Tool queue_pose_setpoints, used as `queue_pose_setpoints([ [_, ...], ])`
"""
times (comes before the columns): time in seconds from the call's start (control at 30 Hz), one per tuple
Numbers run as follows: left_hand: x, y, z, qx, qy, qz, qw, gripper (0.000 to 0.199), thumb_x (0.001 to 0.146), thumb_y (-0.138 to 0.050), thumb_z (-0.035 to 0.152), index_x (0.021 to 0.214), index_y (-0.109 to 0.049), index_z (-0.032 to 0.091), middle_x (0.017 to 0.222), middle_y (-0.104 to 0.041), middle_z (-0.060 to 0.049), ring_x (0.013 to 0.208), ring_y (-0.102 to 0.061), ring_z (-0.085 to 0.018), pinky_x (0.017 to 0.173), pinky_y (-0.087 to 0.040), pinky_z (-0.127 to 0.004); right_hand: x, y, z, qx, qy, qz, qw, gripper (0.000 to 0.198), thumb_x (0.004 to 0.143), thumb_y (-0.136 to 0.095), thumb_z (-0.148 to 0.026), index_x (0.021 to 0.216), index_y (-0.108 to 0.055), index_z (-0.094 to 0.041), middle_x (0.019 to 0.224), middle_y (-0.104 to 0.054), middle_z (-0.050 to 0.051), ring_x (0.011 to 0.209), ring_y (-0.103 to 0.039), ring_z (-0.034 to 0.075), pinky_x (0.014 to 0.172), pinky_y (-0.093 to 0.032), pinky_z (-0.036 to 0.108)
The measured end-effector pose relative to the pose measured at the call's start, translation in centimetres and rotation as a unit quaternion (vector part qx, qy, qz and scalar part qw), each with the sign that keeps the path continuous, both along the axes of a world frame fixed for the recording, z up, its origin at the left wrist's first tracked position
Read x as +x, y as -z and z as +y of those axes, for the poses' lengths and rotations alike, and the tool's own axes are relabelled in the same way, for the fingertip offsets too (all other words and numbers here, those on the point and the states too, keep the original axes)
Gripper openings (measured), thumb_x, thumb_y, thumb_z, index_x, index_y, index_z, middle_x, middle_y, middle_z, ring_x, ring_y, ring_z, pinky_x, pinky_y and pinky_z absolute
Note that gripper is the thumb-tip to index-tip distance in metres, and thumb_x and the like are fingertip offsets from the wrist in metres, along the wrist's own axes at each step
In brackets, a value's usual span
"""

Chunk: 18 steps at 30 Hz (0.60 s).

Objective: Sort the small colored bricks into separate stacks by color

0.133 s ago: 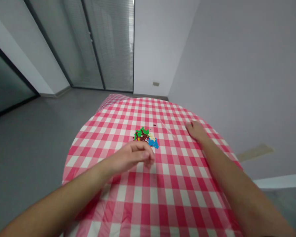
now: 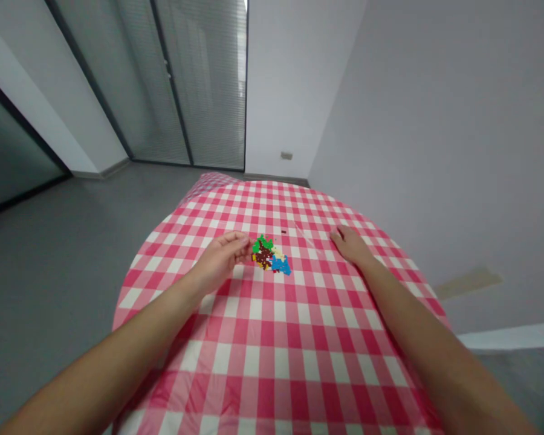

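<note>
- The pile of small coloured pieces (image 2: 263, 256) lies near the middle of the desk (image 2: 272, 338); the single pieces are too small to tell apart, and their shapes are hard to make out.
- Within it, green pieces (image 2: 263, 243) sit at the far side, dark brown pieces in the middle, cream pieces (image 2: 278, 254) to the right and blue pieces (image 2: 281, 264) at the near right; a few yellow and red specks show along the near edge.
- One dark piece (image 2: 283, 232) lies apart, just beyond the pile.
- The left hand (image 2: 220, 257) is at the pile's left edge, thumb and forefinger close together and the other fingers curled beneath; whether its grip pinches a piece, or its tips touch the pile, I cannot tell.
- The right hand (image 2: 351, 244) rests on the desk, well to the right of the pile, fingers loosely bent; its fingertips are indistinct, so I cannot tell whether its grip is closed on anything.
- Both forearms run out of view at the bottom edge.
- A red-and-white checked cloth (image 2: 299, 374) hides the desk's surface; its near edge is cut off.
- Beyond stands a glass partition (image 2: 213, 72); what lies behind it is blurred.
</note>
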State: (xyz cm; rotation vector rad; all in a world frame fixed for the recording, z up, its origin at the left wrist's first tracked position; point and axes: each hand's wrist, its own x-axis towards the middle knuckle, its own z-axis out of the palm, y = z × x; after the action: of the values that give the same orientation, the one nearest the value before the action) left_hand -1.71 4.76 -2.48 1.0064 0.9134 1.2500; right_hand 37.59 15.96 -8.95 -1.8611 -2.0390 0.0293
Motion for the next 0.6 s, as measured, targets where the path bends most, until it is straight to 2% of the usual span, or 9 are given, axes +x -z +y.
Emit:
queue_pose_setpoints([
  [0.03, -0.4, 0.5, 0.9, 0.003, -0.037, 0.006, 0.999, 0.039, 0.061, -0.086, 0.05, 0.072, -0.067, 0.018, 0.07, -0.065, -0.002, 0.062, -0.058, -0.014, 0.061, -0.048, -0.027, -1.2, 0.0, -0.5, -0.006, -0.015, 0.0, 1.0, 0.054, 0.101, -0.041, -0.049, 0.13, -0.066, -0.01, 0.135, -0.067, 0.024, 0.123, -0.063, 0.034, 0.105, -0.049, 0.048],
  [0.13, -1.6, 1.6, 2.8, 0.005, -0.094, 0.026, 0.995, 0.035, 0.061, -0.082, 0.047, 0.073, -0.066, 0.018, 0.066, -0.062, 0.001, 0.06, -0.054, -0.012, 0.059, -0.043, -0.024, -5.2, -0.2, -2.6, -0.033, -0.091, 0.022, 0.995, 0.062, 0.102, -0.039, -0.054, 0.144, -0.056, -0.012, 0.149, -0.057, 0.022, 0.136, -0.056, 0.035, 0.114, -0.043, 0.051],
  [0.27, -2.8, 2.5, 3.2, 0.019, -0.127, 0.072, 0.989, 0.032, 0.062, -0.079, 0.045, 0.074, -0.067, 0.018, 0.063, -0.06, 0.001, 0.058, -0.05, -0.012, 0.056, -0.039, -0.025, -10.5, -0.6, -5.6, -0.059, -0.22, 0.038, 0.973, 0.079, 0.096, -0.051, -0.064, 0.157, -0.043, -0.014, 0.16, -0.046, 0.022, 0.147, -0.045, 0.037, 0.12, -0.038, 0.056],
  [0.37, -3.3, 2.7, 3.2, 0.037, -0.138, 0.113, 0.983, 0.029, 0.065, -0.078, 0.045, 0.072, -0.068, 0.018, 0.063, -0.06, 0.001, 0.06, -0.05, -0.014, 0.06, -0.042, -0.027, -13.6, -0.7, -6.8, -0.062, -0.304, 0.024, 0.95, 0.102, 0.085, -0.062, -0.076, 0.162, -0.035, -0.014, 0.165, -0.037, 0.024, 0.153, -0.034, 0.041, 0.121, -0.034, 0.059],
  [0.43, -3.6, 2.9, 3.2, 0.051, -0.147, 0.143, 0.977, 0.027, 0.067, -0.076, 0.044, 0.07, -0.068, 0.019, 0.065, -0.061, 0.0, 0.062, -0.052, -0.015, 0.064, -0.043, -0.029, -15.1, -0.7, -6.5, -0.052, -0.3, 0.005, 0.952, 0.107, 0.084, -0.063, -0.078, 0.163, -0.033, -0.012, 0.165, -0.035, 0.027, 0.155, -0.029, 0.043, 0.121, -0.032, 0.061],
  [0.5, -3.9, 3.1, 3.4, 0.065, -0.153, 0.171, 0.971, 0.026, 0.069, -0.074, 0.045, 0.07, -0.068, 0.02, 0.067, -0.063, 0.0, 0.065, -0.053, -0.016, 0.067, -0.045, -0.03, -16.2, -0.5, -5.5, -0.037, -0.261, -0.014, 0.965, 0.102, 0.085, -0.061, -0.077, 0.16, -0.038, -0.012, 0.163, -0.035, 0.028, 0.154, -0.029, 0.046, 0.121, -0.029, 0.064],
  [0.6, -4.3, 3.5, 3.7, 0.084, -0.151, 0.213, 0.962, 0.027, 0.071, -0.072, 0.046, 0.068, -0.067, 0.02, 0.068, -0.065, -0.001, 0.069, -0.056, -0.019, 0.071, -0.046, -0.032, -17.7, -0.4, -3.4, -0.022, -0.192, -0.028, 0.981, 0.09, 0.087, -0.061, -0.076, 0.153, -0.051, -0.017, 0.158, -0.044, 0.026, 0.15, -0.034, 0.047, 0.119, -0.028, 0.066],
])
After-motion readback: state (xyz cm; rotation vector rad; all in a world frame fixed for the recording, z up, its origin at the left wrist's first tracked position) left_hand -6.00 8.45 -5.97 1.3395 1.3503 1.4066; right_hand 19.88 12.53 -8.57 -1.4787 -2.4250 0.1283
